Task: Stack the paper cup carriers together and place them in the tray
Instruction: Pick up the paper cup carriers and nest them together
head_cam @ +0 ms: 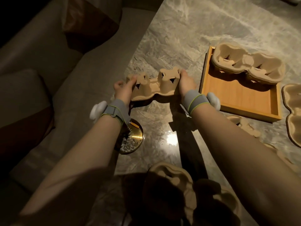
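A brown pulp cup carrier [154, 86] is held upside down just above the marble table, its cup wells pointing up. My left hand [124, 89] grips its left end and my right hand [186, 83] grips its right end. To the right stands a wooden tray [241, 101] with a stack of carriers [247, 63] resting open side up across its far part. Another carrier [293, 111] lies on the table right of the tray. One more carrier [244, 125] peeks out under my right forearm, and a further carrier [172, 178] lies in shadow near the front.
A round brass dish [132, 140] with shiny scraps and a small orange stick sits below my left wrist near the table's left edge. A beige sofa [48, 79] with cushions runs along the left. The marble table [203, 30] stretches away behind the tray.
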Demonstrator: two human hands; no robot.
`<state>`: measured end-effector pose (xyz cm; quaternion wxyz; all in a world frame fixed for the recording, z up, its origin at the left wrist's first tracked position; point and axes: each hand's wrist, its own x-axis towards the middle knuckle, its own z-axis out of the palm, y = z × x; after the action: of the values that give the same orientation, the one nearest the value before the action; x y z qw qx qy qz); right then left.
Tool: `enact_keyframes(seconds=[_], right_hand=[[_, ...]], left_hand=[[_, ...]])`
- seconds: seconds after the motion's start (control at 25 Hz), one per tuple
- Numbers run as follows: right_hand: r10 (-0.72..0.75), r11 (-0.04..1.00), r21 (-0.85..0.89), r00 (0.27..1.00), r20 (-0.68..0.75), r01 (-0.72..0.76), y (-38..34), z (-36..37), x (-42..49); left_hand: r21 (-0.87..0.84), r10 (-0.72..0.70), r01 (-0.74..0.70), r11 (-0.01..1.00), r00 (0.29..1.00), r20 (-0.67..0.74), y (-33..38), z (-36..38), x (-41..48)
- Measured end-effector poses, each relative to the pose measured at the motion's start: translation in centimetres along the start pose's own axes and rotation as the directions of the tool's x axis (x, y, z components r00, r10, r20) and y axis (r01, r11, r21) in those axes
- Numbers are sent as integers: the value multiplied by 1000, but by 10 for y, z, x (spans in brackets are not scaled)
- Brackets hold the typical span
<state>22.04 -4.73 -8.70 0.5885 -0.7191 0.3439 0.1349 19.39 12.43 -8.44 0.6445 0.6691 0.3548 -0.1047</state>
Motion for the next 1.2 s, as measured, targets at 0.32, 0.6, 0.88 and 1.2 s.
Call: enact_keyframes(seconds=[0.32, 0.6, 0.88, 1.2], right_hand=[[14, 713, 680, 974, 227, -169, 3, -57, -72], [58, 603, 779, 983, 173, -173, 60, -124, -155], [-3, 866, 496, 990, 138, -67, 147, -162, -213], [-370, 920, -152, 929, -24, 362, 210, -155, -234]], left_hand=[[-392, 6, 145, 908, 933, 359, 20, -15, -66], [-351, -30, 151, 924, 945, 327, -12, -16, -146], [-38, 88, -79, 996, 911, 403, -71, -33, -199], [327, 278, -496, 804, 801, 530, -134, -52, -203]])
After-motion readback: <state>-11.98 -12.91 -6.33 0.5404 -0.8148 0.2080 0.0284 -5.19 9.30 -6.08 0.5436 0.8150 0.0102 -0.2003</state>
